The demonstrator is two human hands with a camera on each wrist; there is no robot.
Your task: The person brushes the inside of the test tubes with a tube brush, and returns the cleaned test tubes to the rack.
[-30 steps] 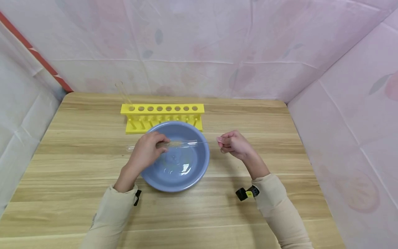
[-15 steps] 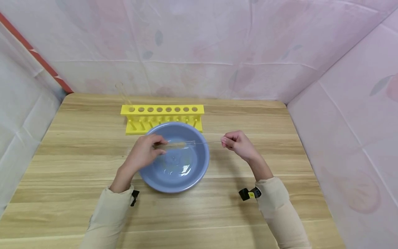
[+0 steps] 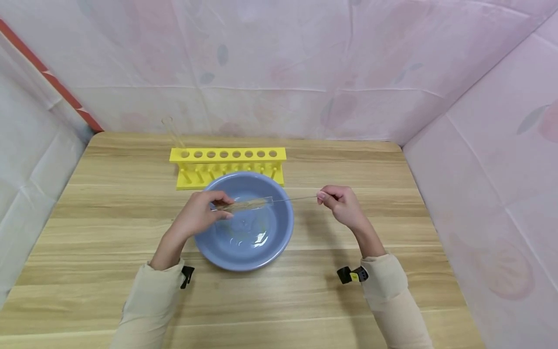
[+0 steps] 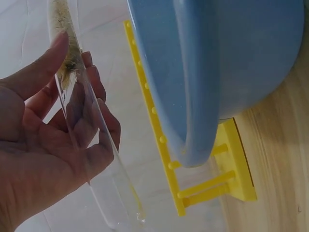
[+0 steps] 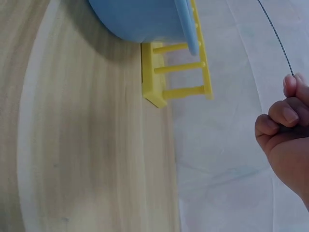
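Over the basin, my left hand (image 3: 198, 211) holds a clear glass test tube (image 4: 116, 191), thumb on one side and fingers on the other. The tube lies nearly level, its mouth toward the right. Inside it sits the bristly head of a test tube brush (image 4: 71, 50), pale tan and wet-looking. The brush's thin twisted wire handle (image 5: 276, 35) runs out of the mouth to my right hand (image 3: 342, 206), which pinches its end between thumb and fingertips, right of the basin. Below is the blue basin (image 3: 244, 265), with water glinting in it.
Behind the basin stands a yellow test tube rack (image 3: 279, 154), partly hidden by the basin's rim. One upright test tube (image 3: 174, 133) leans in its leftmost hole. A wood-grain table (image 3: 279, 300) extends to the pale patterned cloth walls (image 3: 279, 63).
My right hand has moved a little to the right, drawing the wire farther out. The brush head has shifted toward the tube's mouth. The left hand has moved slightly left.
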